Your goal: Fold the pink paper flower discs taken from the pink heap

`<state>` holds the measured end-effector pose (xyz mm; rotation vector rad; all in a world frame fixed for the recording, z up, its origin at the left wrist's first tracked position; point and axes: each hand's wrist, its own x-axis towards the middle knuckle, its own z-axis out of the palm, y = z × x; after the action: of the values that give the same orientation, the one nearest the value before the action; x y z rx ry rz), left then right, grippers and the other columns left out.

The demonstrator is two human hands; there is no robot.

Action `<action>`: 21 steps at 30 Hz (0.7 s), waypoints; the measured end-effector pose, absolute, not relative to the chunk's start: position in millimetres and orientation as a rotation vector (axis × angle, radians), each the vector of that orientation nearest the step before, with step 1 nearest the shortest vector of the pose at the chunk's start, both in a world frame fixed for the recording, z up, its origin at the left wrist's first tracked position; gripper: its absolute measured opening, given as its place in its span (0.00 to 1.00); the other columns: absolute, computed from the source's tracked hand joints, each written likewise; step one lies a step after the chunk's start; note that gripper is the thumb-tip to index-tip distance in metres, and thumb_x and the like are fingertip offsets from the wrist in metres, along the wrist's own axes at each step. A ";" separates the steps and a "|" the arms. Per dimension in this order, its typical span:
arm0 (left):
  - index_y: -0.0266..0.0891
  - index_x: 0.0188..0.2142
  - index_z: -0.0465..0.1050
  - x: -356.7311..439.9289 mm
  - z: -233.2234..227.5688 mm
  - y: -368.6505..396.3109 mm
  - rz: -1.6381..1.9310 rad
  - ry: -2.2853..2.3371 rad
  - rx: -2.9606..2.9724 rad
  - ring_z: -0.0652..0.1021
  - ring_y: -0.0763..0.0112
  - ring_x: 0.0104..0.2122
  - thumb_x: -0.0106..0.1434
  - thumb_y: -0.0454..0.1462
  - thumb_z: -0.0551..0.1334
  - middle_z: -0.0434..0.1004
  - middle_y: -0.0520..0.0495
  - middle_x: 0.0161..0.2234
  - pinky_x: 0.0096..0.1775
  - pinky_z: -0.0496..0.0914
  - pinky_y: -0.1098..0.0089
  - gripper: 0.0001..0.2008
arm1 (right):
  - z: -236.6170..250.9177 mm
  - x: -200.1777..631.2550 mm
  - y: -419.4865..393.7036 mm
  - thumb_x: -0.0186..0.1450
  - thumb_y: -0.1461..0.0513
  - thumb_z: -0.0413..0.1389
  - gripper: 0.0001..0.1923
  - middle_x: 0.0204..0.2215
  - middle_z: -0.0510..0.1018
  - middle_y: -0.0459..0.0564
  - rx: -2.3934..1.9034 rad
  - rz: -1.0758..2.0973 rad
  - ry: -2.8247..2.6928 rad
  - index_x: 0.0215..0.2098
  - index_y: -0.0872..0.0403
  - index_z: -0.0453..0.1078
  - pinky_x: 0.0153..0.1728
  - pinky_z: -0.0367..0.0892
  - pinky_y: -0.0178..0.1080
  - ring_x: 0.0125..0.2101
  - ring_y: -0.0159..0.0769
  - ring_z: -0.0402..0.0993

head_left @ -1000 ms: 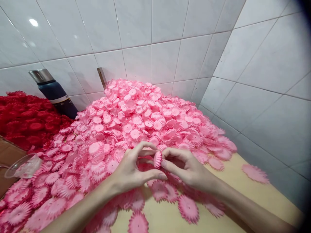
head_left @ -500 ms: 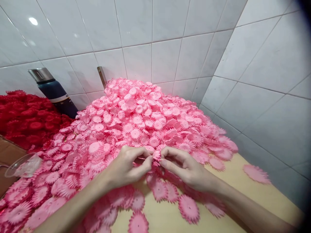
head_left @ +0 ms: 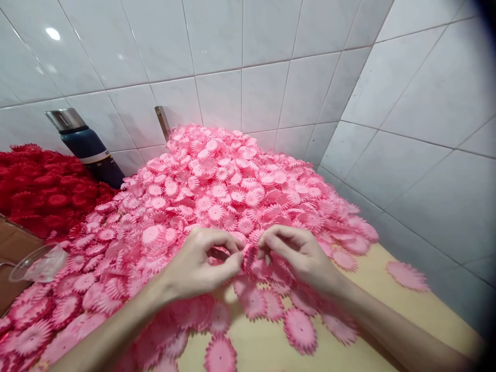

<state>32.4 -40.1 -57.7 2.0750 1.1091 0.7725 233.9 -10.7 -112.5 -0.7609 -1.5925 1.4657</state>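
Observation:
Between the thumb and index finger of my left hand [head_left: 211, 258] is a pink scalloped flower disc [head_left: 250, 257], seen nearly edge-on. My right hand [head_left: 292, 253] is just right of it, its fingertips curled together in a pinch; whatever they hold, if anything, is hidden. Both hands are over the front of a large heap of pink flower discs [head_left: 217, 191] with notched edges and small centre holes. Several loose discs lie below the hands, one of them a flat pink disc [head_left: 300, 330] on the tabletop.
The pale wooden tabletop [head_left: 256, 343] meets white tiled walls at the back and right. A dark blue bottle [head_left: 91, 150] leans behind a red heap of discs [head_left: 46, 191] at left. Near the left edge are a cardboard box [head_left: 15, 243] and a clear plastic cup [head_left: 41, 263].
My right hand has turned and shifted slightly right and up, its fingertips coming away from the disc. My left hand stays almost in place, still pinching.

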 end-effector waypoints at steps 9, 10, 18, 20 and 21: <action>0.38 0.25 0.78 43.4 -58.9 -64.0 0.208 0.800 2.323 0.76 0.69 0.26 0.51 0.30 0.62 0.79 0.47 0.28 0.29 0.71 0.73 0.06 | -119.4 236.4 -6.1 0.68 0.55 0.55 0.14 0.23 0.77 0.47 -0.786 1.383 -1.406 0.29 0.55 0.74 0.28 0.65 0.34 0.25 0.31 0.71; 0.38 0.27 0.78 46.6 -60.2 -65.2 0.186 0.808 2.366 0.76 0.67 0.28 0.52 0.30 0.63 0.79 0.46 0.30 0.30 0.71 0.72 0.05 | -119.0 235.9 -6.7 0.68 0.55 0.55 0.14 0.23 0.77 0.47 -0.778 1.385 -1.407 0.29 0.55 0.74 0.28 0.65 0.34 0.25 0.31 0.71; 0.36 0.43 0.72 78.9 -91.5 -80.2 0.324 0.747 2.688 0.73 0.63 0.43 0.67 0.37 0.57 0.78 0.45 0.42 0.48 0.67 0.65 0.09 | -120.1 233.6 -5.7 0.68 0.55 0.55 0.15 0.24 0.75 0.47 -0.751 1.380 -1.384 0.27 0.55 0.73 0.30 0.65 0.36 0.26 0.32 0.71; 0.35 0.40 0.72 82.1 -98.5 -83.1 0.372 0.840 2.690 0.72 0.61 0.41 0.67 0.38 0.57 0.79 0.44 0.40 0.45 0.68 0.63 0.08 | -121.0 233.8 -6.0 0.68 0.55 0.55 0.15 0.24 0.75 0.47 -0.750 1.388 -1.372 0.28 0.55 0.73 0.29 0.65 0.36 0.26 0.32 0.71; 0.35 0.40 0.71 82.2 -98.9 -83.5 0.385 0.872 2.653 0.72 0.61 0.40 0.66 0.38 0.58 0.78 0.43 0.39 0.44 0.68 0.64 0.08 | -121.3 233.8 -6.4 0.68 0.55 0.55 0.15 0.24 0.75 0.47 -0.748 1.392 -1.359 0.28 0.55 0.73 0.29 0.65 0.35 0.26 0.32 0.71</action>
<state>82.2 -83.5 -98.9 2.6534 0.8722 0.3852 233.8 -6.4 -121.3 -0.7480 -1.3591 1.3915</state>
